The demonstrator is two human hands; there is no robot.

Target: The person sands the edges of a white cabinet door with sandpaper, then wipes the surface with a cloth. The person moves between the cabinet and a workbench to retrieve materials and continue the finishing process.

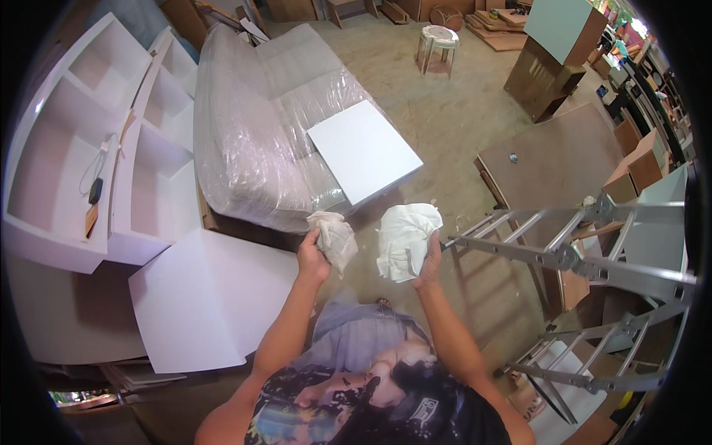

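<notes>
In front of my body, my left hand (314, 259) is closed on a crumpled beige cloth (335, 239), which hangs down to a point. My right hand (428, 265) grips the right edge of a larger wad of white cloth or paper (404, 241), and I cannot tell which material it is. The two are held apart, over the floor. Just beyond them, a flat white panel or box (365, 152) rests on the seat of a plastic-wrapped sofa (256, 141).
White shelf units (63, 141) stand at the left, with a white panel (211, 297) below them. A folding metal ladder (549, 256) reaches in from the right. Beyond it lies a brown board (552, 163). A white stool (439, 41) and stacked boxes (545, 78) stand farther back.
</notes>
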